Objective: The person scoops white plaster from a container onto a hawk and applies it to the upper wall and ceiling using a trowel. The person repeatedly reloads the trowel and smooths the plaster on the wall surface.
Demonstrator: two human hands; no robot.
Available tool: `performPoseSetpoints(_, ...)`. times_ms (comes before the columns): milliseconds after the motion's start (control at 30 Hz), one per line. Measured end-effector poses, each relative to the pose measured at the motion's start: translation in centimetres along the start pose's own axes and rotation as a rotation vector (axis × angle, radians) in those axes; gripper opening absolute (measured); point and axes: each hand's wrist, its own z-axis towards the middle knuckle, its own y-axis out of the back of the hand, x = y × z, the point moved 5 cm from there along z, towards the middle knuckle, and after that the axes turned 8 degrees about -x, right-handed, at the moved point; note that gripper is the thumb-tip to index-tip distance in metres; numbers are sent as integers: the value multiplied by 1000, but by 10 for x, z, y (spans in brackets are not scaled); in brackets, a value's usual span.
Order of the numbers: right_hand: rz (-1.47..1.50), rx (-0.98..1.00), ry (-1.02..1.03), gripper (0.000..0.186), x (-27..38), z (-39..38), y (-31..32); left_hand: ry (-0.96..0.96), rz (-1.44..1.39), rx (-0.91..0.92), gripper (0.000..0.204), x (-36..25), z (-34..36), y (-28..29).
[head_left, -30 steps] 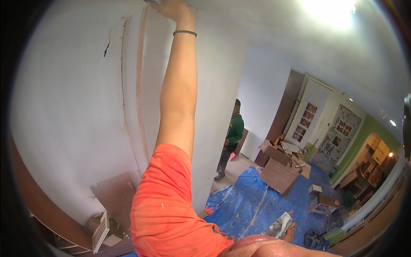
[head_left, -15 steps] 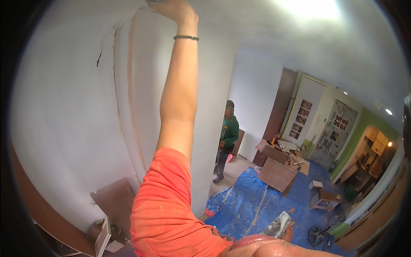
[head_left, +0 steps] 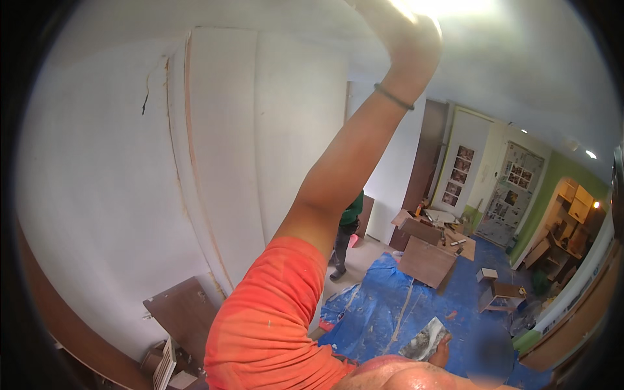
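My left arm, in an orange sleeve with a dark bracelet at the wrist, reaches up to the pale ceiling (head_left: 520, 71). My left hand (head_left: 390, 26) bends at the wrist near the bright light. Its fingers are cut off by the top edge, so whether they hold anything is hidden. Low down, my right hand (head_left: 441, 352) grips the side of a flat plate (head_left: 422, 338) smeared grey and white, over the blue sheet (head_left: 383, 299) on the floor.
Left stands a pale wall (head_left: 97, 182) with a hanging wire (head_left: 145, 104) and brown panels (head_left: 185, 309) below. A person in green (head_left: 351, 211) is partly behind my arm. Beyond are a tool-strewn worktable (head_left: 442, 227), a small open box (head_left: 502, 296) and a papered door (head_left: 513, 188).
My left arm has swung rightward across the ceiling, toward the light, and now covers the person's upper part. My right hand keeps its hold on the plate.
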Motion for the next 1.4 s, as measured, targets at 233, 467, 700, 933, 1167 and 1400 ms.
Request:
performPoseSetpoints(233, -21, 44, -60, 65, 0, 2, -10, 412, -128, -164, 50, 125, 37, 111)
performPoseSetpoints(467, -30, -10, -5, 68, 5, 2, -20, 712, -86, -122, 58, 237, 79, 145)
performPoseSetpoints(700, -8, -9, -47, 67, 6, -1, -29, 900, -392, -229, 57, 255, 98, 130)
performPoseSetpoints(933, 19, -124, -43, 67, 4, -7, -25, 933, -222, -284, 56, 281, 105, 124)
performPoseSetpoints(1167, -1, 48, -33, 67, -4, 4, -24, 920, -536, -417, 52, 347, 137, 119)
performPoseSetpoints(1400, -61, 45, -62, 64, 10, 2, -17, 661, -42, -90, 57, 211, 69, 137)
